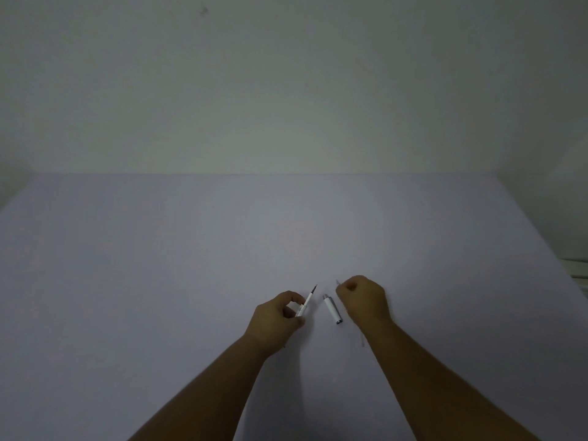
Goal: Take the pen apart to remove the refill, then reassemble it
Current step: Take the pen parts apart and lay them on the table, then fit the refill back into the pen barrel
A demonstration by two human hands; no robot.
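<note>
My left hand (280, 316) pinches a white pen part (304, 305). Its thin dark tip (314, 288) points up and to the right, away from me. A short white pen piece with a silver end (332, 308) lies on the table between my hands, touching neither. My right hand (362, 299) is closed in a fist around a thin, pale, see-through piece. One end (338, 283) pokes out past the thumb and the other end (361, 340) shows below the wrist. It is too faint to tell which pen part it is.
The pale lavender table (191, 281) stretches wide on both sides and ends at a plain wall (286, 90) behind. A pale object (577, 268) shows beyond the table's right edge.
</note>
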